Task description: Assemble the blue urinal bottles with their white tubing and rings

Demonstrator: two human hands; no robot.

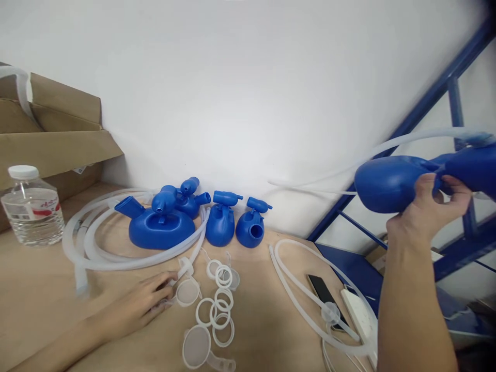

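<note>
Water bottle (33,209) stands left, phone (321,288) lies right.

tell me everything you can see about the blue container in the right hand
The blue container looks like smooth, slightly shiny plastic, with a rounded left end. The right hand holds it in the air by its visible middle. A whitish tube seems to join its upper right. The picture's right edge cuts off the rest.

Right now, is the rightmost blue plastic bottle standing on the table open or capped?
Open: that blue plastic bottle shows its round mouth uncovered, with the dark interior visible.
</note>
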